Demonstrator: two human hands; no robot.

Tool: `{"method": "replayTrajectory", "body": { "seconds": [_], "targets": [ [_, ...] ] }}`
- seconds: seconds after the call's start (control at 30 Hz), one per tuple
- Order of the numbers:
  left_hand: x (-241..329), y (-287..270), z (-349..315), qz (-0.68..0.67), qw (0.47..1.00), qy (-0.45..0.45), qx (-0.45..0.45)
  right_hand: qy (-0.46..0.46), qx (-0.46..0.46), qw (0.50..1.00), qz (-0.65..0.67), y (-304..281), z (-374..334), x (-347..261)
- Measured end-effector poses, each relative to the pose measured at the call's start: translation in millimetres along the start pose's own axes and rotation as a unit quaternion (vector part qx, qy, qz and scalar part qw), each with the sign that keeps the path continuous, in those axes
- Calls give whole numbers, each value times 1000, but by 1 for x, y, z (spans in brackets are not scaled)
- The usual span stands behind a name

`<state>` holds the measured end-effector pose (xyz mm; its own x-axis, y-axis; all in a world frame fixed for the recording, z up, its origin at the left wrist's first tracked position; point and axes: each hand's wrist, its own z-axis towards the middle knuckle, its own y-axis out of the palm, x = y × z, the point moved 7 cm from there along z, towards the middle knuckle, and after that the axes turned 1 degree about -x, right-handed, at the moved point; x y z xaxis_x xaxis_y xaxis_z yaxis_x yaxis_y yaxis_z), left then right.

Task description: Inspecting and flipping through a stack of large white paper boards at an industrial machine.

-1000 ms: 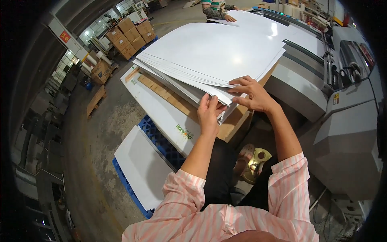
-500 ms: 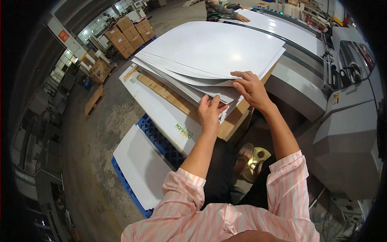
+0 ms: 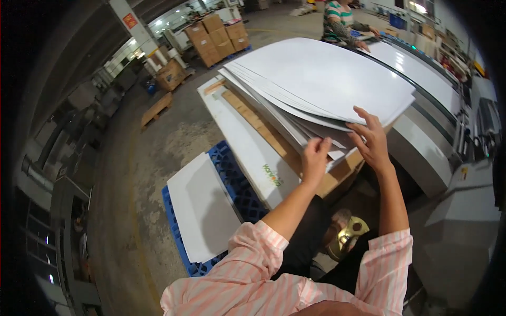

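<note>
A tall stack of large white sheets (image 3: 327,73) lies in front of me, its near corner fanned into several layers with gaps between. My right hand (image 3: 373,138) is at that corner, thumb below and a finger on the edge of the lifted upper sheets, its index finger raised. My left hand (image 3: 315,160) is at the edges of the lower layers, left of the right hand. Its fingers are bent together and slightly blurred; whatever is between them is hidden.
Under the stack are wooden bars (image 3: 258,124) and a white board (image 3: 247,155). A smaller pile of white sheets (image 3: 203,210) lies on a blue pallet (image 3: 179,239) at left. A grey machine (image 3: 421,152) stands at right. Beyond, a co-worker (image 3: 340,26) reaches over sheets. Cartons (image 3: 211,39) stand behind.
The view has swung left, so everything sits further right and lower. The gap under the lifted upper sheets persists. My left hand's fingers have drawn closer together; my right index finger is raised.
</note>
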<state>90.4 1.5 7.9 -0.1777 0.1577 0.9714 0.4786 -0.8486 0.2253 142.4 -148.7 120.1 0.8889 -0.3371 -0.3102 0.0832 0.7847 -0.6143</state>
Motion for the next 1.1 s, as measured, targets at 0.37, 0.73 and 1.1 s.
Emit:
{"method": "replayTrajectory", "body": {
  "seconds": [0.37, 0.73, 1.1],
  "targets": [
    [6, 4, -11, 23, 1000, 11, -13, 211, 86, 922, 314, 24, 2, 42],
    [-2, 2, -11, 19, 998, 25, -54, 116, -23, 981, 152, 28, 1, 14],
    [-1, 5, -10, -127, 992, -8, -21, -27, -115, 992, 38, 34, -8, 7]
  ]
}}
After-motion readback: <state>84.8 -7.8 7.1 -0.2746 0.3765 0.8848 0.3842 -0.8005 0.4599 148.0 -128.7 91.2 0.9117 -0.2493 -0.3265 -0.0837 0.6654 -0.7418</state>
